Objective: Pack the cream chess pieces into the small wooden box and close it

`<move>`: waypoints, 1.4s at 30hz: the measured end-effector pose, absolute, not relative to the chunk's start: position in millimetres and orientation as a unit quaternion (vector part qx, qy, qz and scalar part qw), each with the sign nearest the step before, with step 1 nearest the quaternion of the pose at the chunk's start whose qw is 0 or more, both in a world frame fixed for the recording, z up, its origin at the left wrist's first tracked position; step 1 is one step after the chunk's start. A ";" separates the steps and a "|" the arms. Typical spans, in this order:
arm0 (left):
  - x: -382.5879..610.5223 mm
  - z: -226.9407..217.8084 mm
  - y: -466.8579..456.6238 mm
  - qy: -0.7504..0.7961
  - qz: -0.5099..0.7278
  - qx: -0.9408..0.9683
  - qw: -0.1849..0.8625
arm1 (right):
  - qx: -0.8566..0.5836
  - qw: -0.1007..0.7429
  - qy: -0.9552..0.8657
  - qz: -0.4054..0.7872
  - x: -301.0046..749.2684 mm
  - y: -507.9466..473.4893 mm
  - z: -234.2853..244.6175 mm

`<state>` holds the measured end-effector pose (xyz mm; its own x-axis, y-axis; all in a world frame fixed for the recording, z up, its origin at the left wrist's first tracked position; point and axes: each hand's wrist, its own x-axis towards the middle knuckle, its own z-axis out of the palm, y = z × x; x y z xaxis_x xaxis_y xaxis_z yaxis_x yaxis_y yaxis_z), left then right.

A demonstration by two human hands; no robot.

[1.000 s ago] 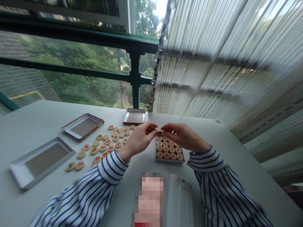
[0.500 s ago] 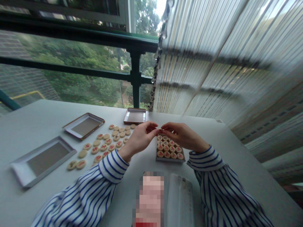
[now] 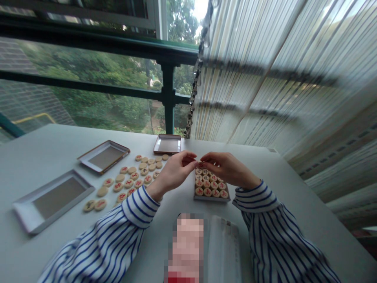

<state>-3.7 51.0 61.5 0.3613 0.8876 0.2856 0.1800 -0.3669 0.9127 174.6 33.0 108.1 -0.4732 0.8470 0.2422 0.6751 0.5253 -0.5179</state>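
Right hand (image 3: 228, 169): pinched, apparently on round, pale, red-marked wooden disc (image 3: 201, 165).
Left hand (image 3: 176, 169): nearly closed beside disc; grip unclear.
Shallow grey rectangular tray (image 3: 210, 199): beneath right hand.
Handling: disc level, light rim hold.

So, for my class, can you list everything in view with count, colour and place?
Loose discs: over twenty, pale, many red marked, left of centre
Loaded tray: one, grey, right of centre
Packed discs: over a dozen showing, pale, inside it
Fingertip disc: one, red marked, between the hands
Brown-edged trays: two, whitish inside, rear left and centre
Pale tray: one, grey, left
Translucent case: one, whitish, near centre
Pixelated patch: one, pinkish, beside it
Table: one, white, beneath
Railing: one, dark green, behind table
String curtain: one, whitish, right
Trees: several, green, outside
Brick wall: one, grey, outside left
Left hand: one, bare, centre
Right hand: one, bare, over loaded tray
Sleeves: two, blue and white, nearest
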 end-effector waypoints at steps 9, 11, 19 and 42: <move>-3.1 61.8 50.0 0.372 0.413 0.702 0.446 | -0.435 0.224 -0.853 0.183 175.9 34.2 106.1; -3.1 62.1 49.9 0.375 0.411 0.700 0.447 | -0.434 0.229 -0.853 0.179 175.6 34.4 105.7; -2.4 63.3 48.6 0.382 0.405 0.699 0.449 | -0.443 0.236 -0.846 0.181 175.4 35.6 103.8; -1.9 63.5 50.1 0.379 0.429 0.652 0.496 | -0.417 0.234 -0.860 0.177 172.2 31.2 109.5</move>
<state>-1.9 50.1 63.5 0.3440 0.9209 0.1831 0.0694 -0.2194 0.9732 172.2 31.2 109.5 -0.5422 0.8006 0.2551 0.6352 0.5893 -0.4994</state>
